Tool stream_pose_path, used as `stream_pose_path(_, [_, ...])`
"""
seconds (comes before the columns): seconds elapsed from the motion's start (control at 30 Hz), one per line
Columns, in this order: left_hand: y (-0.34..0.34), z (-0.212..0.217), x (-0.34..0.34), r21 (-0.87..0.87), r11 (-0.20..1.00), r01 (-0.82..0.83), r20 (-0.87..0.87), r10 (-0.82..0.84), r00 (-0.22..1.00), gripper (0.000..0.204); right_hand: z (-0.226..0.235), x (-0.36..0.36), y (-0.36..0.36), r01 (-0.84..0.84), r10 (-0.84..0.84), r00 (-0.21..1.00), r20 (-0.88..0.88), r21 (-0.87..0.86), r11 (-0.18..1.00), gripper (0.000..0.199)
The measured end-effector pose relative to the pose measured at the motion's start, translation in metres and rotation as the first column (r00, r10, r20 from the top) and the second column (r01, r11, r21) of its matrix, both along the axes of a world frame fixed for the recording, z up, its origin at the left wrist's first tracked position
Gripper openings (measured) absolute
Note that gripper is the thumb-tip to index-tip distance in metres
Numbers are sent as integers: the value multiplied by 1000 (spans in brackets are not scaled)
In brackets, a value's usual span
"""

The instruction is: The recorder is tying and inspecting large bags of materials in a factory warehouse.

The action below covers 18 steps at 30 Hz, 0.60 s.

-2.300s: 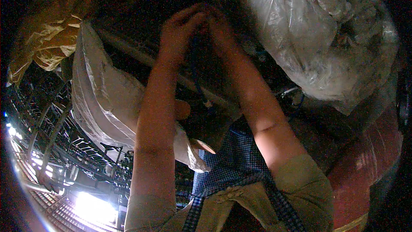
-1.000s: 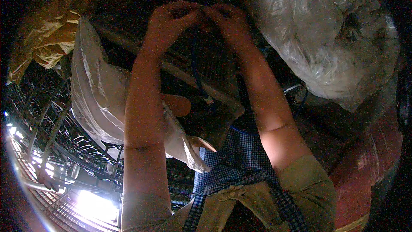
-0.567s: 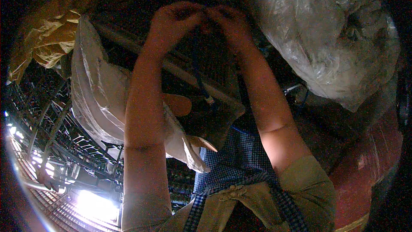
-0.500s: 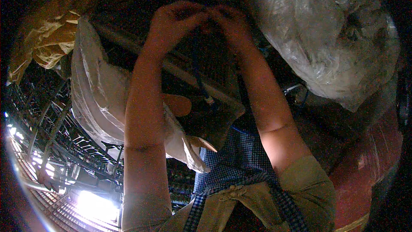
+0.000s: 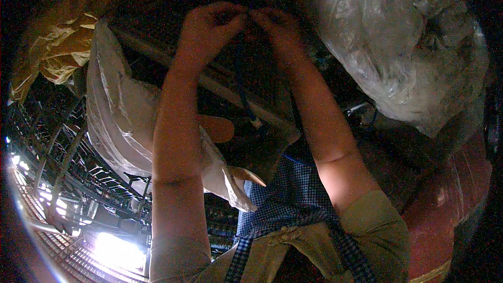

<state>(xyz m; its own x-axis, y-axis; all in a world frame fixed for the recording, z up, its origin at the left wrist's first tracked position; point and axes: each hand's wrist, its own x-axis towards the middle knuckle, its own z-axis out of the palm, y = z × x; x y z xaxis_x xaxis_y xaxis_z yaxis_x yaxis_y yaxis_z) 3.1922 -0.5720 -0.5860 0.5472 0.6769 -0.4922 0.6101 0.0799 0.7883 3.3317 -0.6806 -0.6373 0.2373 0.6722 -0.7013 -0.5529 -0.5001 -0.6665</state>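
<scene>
Both my hands are raised close together near the top of the view. My left hand (image 5: pixel 209 29) and my right hand (image 5: pixel 275 26) pinch the upper end of a thin dark blue cord (image 5: pixel 242 91), fingertips almost touching. The cord hangs straight down between my forearms to a dark flat pouch-like thing (image 5: pixel 257 147). The light is dim, and the exact grip on the cord is hard to make out.
A big clear plastic bag (image 5: pixel 403 52) fills the upper right. A white sack (image 5: pixel 115 120) lies at the left, with a yellowish plastic bag (image 5: pixel 57 57) above it. Metal grating (image 5: pixel 47 183) shows lower left. A reddish round surface (image 5: pixel 450 199) sits lower right. Blue checked cloth (image 5: pixel 285 199) hangs at my front.
Since the earliest frame my hands have drawn slightly apart and the cord now hangs between them. Over the last second they have hardly moved.
</scene>
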Motion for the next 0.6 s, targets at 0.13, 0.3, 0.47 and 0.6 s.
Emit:
stream_pose_path(0.13, [1, 4, 1, 138, 987, 76, -57, -69, 996, 29, 2, 6, -3, -128, 130, 962, 242, -26, 991, 30])
stream_pose_path(0.3, [0, 8, 4, 158, 982, 104, -84, -91, 992, 26, -4, 8, -6, -173, 182, 931, 317, -55, 983, 30])
stream_pose_path(0.47, [-5, 5, -2, 157, 982, 107, -74, -96, 993, 26, -3, 4, -4, -21, 20, 999, 41, 10, 1000, 35])
stream_pose_path(0.6, [-5, -7, -7, -81, 993, -81, -12, 80, 997, 34, 13, 3, 6, 136, -124, 964, -235, 36, 990, 40])
